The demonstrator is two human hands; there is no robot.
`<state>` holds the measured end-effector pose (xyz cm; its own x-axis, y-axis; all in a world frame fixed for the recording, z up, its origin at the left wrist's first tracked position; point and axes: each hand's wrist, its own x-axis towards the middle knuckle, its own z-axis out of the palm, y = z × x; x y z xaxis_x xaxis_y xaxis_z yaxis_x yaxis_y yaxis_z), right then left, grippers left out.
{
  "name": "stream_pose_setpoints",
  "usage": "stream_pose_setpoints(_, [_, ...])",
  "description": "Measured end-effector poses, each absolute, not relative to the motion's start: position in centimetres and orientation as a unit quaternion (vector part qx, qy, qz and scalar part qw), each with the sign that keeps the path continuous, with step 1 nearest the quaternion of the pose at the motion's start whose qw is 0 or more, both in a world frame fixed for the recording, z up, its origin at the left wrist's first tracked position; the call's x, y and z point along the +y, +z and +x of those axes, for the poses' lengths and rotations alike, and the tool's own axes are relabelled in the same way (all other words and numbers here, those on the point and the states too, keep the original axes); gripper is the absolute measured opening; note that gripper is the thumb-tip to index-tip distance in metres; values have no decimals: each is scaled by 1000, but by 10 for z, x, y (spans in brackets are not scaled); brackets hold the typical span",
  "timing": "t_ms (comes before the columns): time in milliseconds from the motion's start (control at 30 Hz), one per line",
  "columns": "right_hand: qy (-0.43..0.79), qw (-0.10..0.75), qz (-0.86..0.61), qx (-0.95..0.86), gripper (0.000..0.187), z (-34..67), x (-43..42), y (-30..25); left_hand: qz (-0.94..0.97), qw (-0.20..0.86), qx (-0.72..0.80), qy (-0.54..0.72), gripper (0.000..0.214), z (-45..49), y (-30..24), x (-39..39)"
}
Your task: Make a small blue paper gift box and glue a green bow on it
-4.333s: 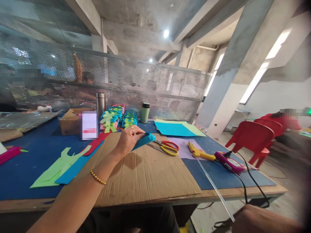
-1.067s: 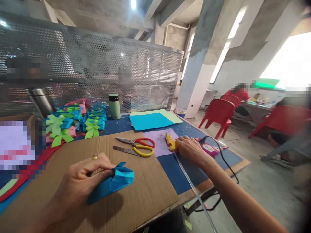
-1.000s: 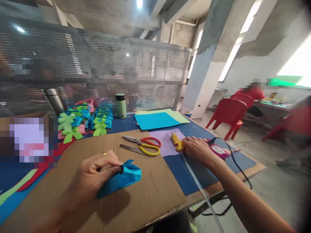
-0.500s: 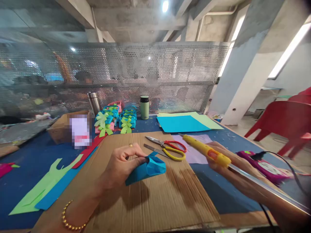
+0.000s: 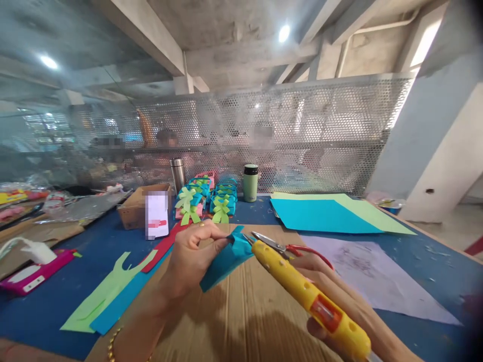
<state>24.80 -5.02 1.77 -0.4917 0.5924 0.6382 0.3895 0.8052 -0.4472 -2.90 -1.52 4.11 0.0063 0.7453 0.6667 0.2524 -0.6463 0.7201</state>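
The blue folded piece point(image 5: 226, 259) is held up over the middle of the brown cardboard point(image 5: 234, 322). Its long way slants from near left to far right, and the folded end points far right. It is bright blue, flat on the side, with sharp creases and a small flap sticking up at the far edge. It looks like stiff paper. The left hand point(image 5: 196, 251) has it pinched tight between thumb and finger. The right hand point(image 5: 335, 286) is curled closed around the yellow glue gun point(image 5: 290, 279), which slants from near right to far left. Its thin tip is right at the folded end, but I can't tell if they touch. The gun looks like hard plastic. Just behind it are shiny metal scissors point(image 5: 277, 245). A smooth purple sheet point(image 5: 377, 271) lies to the right, and a flat blue sheet point(image 5: 328, 216) lies farther off on the table point(image 5: 41, 317)
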Motion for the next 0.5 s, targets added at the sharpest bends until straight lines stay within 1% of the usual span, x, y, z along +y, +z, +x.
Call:
stream_pose_setpoints(133, [136, 427, -304, -841, 23, 246, -48, 11, 693, 211, 376, 578, 12, -27, 35, -15])
stream_pose_setpoints(300, [152, 411, -334, -834, 25, 246, -54, 16, 686, 234, 395, 564, 15, -24, 33, -18])
stream_pose_setpoints(500, [127, 406, -341, -838, 22, 244, -60, 22, 693, 253, 390, 551, 17, -21, 37, -20])
